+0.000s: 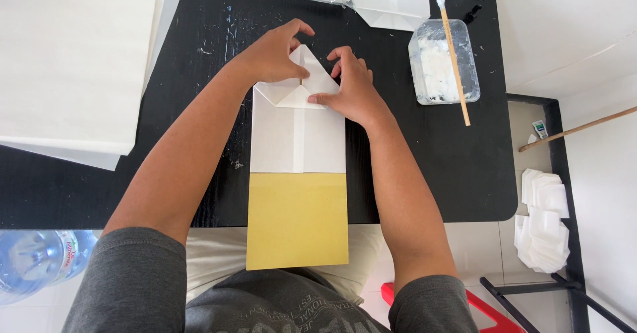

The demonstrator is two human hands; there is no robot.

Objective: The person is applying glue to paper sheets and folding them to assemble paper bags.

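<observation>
White sheets (66, 61) are stacked at the left, kept off the black table (431, 160). At its middle, a white paper bag (297, 130) over a yellow card (297, 220) is pinned flat: the left hand (271, 57) and right hand (352, 90) press folded flaps with fingertips, nothing clenched. A paste tub (441, 64) and brush (454, 54) are kept within reach.

Short grey sleeves ending above the elbows, forearms bare; grey T-shirt with dark curved lettering across the chest; pale cream trousers over the lap; left hand (271, 57) and right hand (352, 90) bare, no rings or watch
</observation>
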